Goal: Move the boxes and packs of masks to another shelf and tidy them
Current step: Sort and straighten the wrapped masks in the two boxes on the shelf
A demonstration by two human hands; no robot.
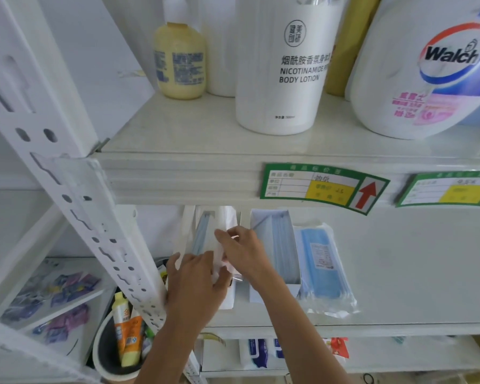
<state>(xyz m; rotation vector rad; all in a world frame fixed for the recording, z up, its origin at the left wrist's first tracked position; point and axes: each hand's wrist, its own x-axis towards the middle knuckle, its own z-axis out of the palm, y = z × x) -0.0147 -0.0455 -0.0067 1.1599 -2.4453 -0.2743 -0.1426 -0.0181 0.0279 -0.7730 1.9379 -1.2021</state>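
On the middle shelf [399, 273] a white open box of blue masks [203, 234] stands at the left. My left hand [197, 284] grips its near end, and my right hand [241, 250] pinches a white flap on its top. Right beside it lies a second open box of blue masks [280, 245]. A clear plastic pack of blue masks [323, 261] lies flat against that box's right side. The far ends of both boxes are hidden under the shelf above.
The shelf above carries a yellow bottle [180, 62], a white body lotion bottle [283, 67] and a large Walch detergent jug [427, 70]. A white slotted upright [75, 173] stands left. Below are a bucket of tubes [122, 339], purple packets [61, 286] and wipes [257, 353].
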